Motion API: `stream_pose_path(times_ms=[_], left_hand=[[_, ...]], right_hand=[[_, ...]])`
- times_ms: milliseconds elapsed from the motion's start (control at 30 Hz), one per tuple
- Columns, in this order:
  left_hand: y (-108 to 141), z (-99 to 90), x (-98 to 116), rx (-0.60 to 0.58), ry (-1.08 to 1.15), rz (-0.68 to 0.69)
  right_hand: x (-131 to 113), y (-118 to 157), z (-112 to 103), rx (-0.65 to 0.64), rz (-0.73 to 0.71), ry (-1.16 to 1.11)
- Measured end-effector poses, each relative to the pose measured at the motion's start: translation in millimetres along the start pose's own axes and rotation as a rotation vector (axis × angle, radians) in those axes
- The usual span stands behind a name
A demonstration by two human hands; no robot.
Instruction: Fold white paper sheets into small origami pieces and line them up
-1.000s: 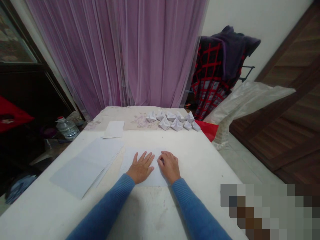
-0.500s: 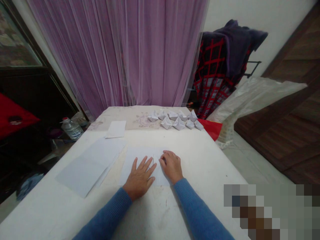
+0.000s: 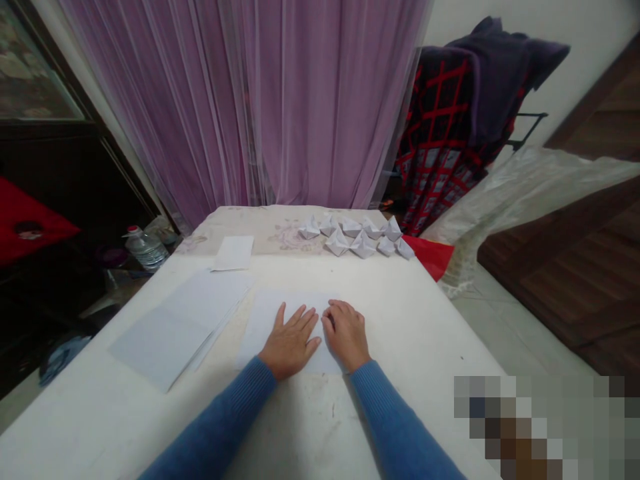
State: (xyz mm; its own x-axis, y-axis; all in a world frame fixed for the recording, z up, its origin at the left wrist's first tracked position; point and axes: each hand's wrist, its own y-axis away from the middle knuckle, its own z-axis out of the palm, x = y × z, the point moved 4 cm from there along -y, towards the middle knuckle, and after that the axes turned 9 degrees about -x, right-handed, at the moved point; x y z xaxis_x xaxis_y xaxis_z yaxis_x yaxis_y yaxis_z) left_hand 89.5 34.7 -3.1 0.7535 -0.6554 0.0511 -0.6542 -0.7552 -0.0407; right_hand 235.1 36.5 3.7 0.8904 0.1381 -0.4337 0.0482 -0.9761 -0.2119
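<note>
A white sheet of paper (image 3: 257, 320) lies on the table directly in front of me. Spread flat across the middle of it is my left hand (image 3: 291, 341), fingers apart and pressing down. My right hand (image 3: 347, 335) rests at the sheet's right side, its fingers bent together against the thumb on the paper. The fingertips partly hide what they pinch. Between the two hands is only a narrow gap. Left of the sheet lies a stack of larger paper (image 3: 175, 327), its edges slightly fanned.
A small stack of white paper (image 3: 234, 253) sits farther back on the white table (image 3: 420, 333). Several folded paper boats (image 3: 363, 245) stand in two rows at the far right, beside something red (image 3: 433, 257). A purple curtain (image 3: 310, 100) hangs behind; a water bottle (image 3: 147, 249) stands off the left side.
My left hand has slid slightly right and away from me over the sheet, closer to my right hand. The right hand stays almost in place. The view has shifted a little.
</note>
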Motion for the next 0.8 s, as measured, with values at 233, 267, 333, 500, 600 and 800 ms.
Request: stream_pose_path(times_ms=[233,267,333,500,600,800], left_hand=[[-9,-2.6,4,0.002,0.010,-0.028],[-9,-2.5,4,0.004,-0.007,-0.025],[-7,-1.3,3,0.004,-0.044,-0.015],[1,3.5,-3,-0.026,-0.078,0.000],[8,2.6,-3,-0.038,-0.061,-0.001],[25,-1.9,0,-0.091,-0.032,0.012]], right_hand=[[1,2,4,0.017,0.022,0.049],[1,2,5,0.027,0.033,0.068],[1,3,6,0.045,0.053,0.105],[-1,4,7,0.017,0.061,0.158],[-1,4,6,-0.011,0.065,0.172],[-1,3,7,-0.006,0.063,0.168]])
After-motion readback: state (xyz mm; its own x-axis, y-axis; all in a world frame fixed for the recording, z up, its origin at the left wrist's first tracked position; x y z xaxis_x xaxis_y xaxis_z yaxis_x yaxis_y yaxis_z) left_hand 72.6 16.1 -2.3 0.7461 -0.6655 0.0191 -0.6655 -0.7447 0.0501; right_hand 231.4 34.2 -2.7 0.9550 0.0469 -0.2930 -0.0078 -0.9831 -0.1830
